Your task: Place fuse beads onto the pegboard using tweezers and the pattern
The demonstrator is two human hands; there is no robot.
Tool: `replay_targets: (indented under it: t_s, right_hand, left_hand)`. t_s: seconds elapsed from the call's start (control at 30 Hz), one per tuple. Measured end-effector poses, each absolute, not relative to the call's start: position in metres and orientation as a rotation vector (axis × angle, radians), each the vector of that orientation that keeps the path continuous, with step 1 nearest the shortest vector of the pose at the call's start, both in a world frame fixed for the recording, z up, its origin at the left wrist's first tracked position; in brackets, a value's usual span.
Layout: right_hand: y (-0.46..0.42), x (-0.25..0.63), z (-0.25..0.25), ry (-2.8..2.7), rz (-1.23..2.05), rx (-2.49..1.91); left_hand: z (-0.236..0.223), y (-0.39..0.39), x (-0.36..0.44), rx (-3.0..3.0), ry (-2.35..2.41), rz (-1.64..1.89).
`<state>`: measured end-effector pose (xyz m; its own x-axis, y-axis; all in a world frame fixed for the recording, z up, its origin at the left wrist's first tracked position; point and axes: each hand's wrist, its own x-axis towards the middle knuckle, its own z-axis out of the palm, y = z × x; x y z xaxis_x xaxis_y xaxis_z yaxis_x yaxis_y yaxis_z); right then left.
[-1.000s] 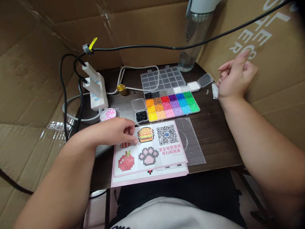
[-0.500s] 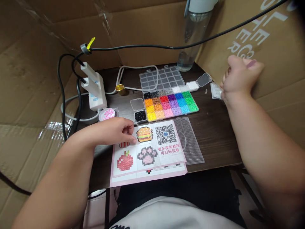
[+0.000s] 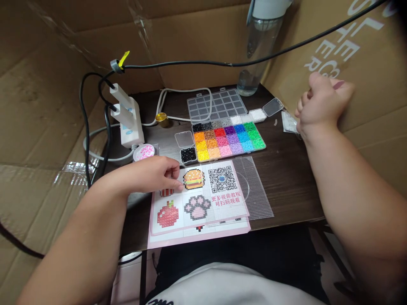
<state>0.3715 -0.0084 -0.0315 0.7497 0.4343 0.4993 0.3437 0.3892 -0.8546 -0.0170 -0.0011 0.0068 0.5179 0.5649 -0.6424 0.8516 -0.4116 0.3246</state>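
1. Stage: early, I'd judge. Setup looks done; bead work looks unstarted.
2. Done: bead box (image 3: pixel 228 142) is open at desk (image 3: pixel 292 169) centre, lid (image 3: pixel 218 105) folded back behind it, compartments sorted by colour, all w/ beads (image 3: pixel 220 131) in.
3. Also done: black-bead box (image 3: pixel 188 154) & white-bead box (image 3: pixel 257 115) both open, either side of the big one; dish (image 3: pixel 144 152) w/ pink bits sits by the power strip (image 3: pixel 132 125).
4. Main thing: pattern sheet (image 3: pixel 197 197) lies flat near the front edge, on top of a 2nd sheet (image 3: pixel 200 235). Clear pegboard (image 3: pixel 260 201) sticks out to its right, seems to overlap the sheet's right part.
5. Left: can't make out any beads on pegboard, so prob. all the placing.
6. L hand (image 3: pixel 168 176): on sheet's upper L, just beside the burger pic. Fingers bent, thumb out below them w/ a gap; can't tell if they pinch anything.
7. R hand (image 3: pixel 324 101): up by cardboard wall (image 3: pixel 362 89), near plastic packet (image 3: pixel 288 123), well apart from sheet. Fingers curl toward palm; can't tell how tight or if anything's inside.
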Motion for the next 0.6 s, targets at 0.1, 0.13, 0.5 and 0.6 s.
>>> replay_targets:
  t_s: [0.1,0.13,0.5,0.6]
  right_hand:
    - [-0.0039,0.3736,-0.0340,-0.757,0.172,-1.112]
    - [-0.0027,0.3740,-0.0348,-0.758,0.198,-1.083]
    - [-0.0025,0.3692,-0.0339,-0.709,0.248,-1.136]
    - [-0.0066,0.3667,-0.0320,-0.703,0.199,-1.198]
  left_hand:
    - [0.0059,-0.0007,-0.0171,2.136,1.150,-0.570]
    - [0.0058,-0.0007,-0.0172,2.133,1.150,-0.566]
    - [0.0078,-0.0025,-0.0173,2.093,1.147,-0.589]
    - [0.0072,-0.0021,-0.0172,2.110,1.143,-0.599]
